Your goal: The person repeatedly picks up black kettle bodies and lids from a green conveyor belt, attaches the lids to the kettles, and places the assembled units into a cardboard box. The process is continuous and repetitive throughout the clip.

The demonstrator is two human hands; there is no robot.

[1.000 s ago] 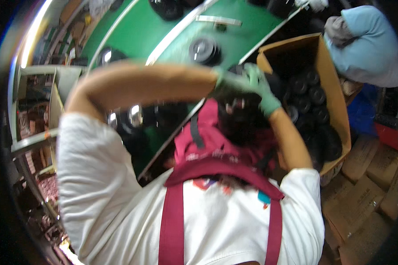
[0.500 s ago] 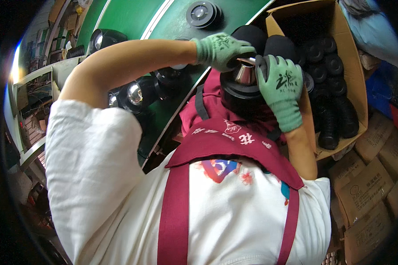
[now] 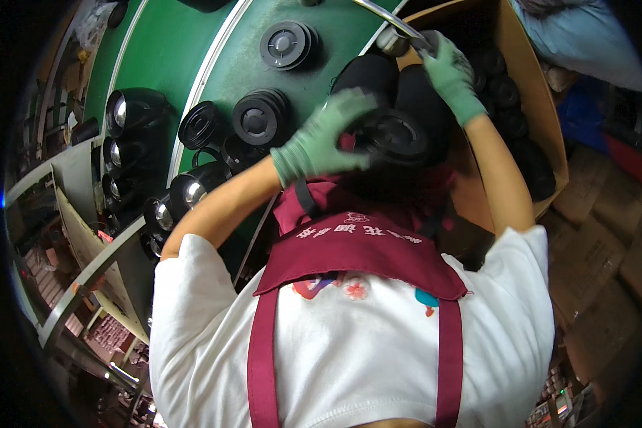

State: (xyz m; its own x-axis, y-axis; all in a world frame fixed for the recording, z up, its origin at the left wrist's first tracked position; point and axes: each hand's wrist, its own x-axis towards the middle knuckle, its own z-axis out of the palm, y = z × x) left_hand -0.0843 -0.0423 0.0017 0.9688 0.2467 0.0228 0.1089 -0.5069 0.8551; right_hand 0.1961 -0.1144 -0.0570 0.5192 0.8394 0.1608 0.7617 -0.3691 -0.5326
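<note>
In my lap, over dark-clad knees, lies a black round ribbed part (image 3: 396, 137), slightly smeared by motion. My left hand (image 3: 328, 135), in a green glove, grips its left edge, thumb and fingers spread around it. Up and to the right, my right hand (image 3: 446, 71), gloved the same, is closed around the end of a shiny metal rod (image 3: 389, 16). The rod's far end runs out of view at the top. Beside it sits a rounded greyish knob (image 3: 392, 43); whether it belongs to the rod I cannot tell.
A green work surface (image 3: 192, 64) on the left carries stacked black discs (image 3: 285, 44), more discs (image 3: 260, 118) and several black housings with shiny insides (image 3: 132, 110). At right, an open cardboard box (image 3: 542, 78) holds black round parts. Flat cartons (image 3: 606, 250) lie beyond it.
My right hand has moved up, away from the black part, and now has the rod. My left hand has shifted down to the part's left side. The shiny metal cone on top no longer shows.
</note>
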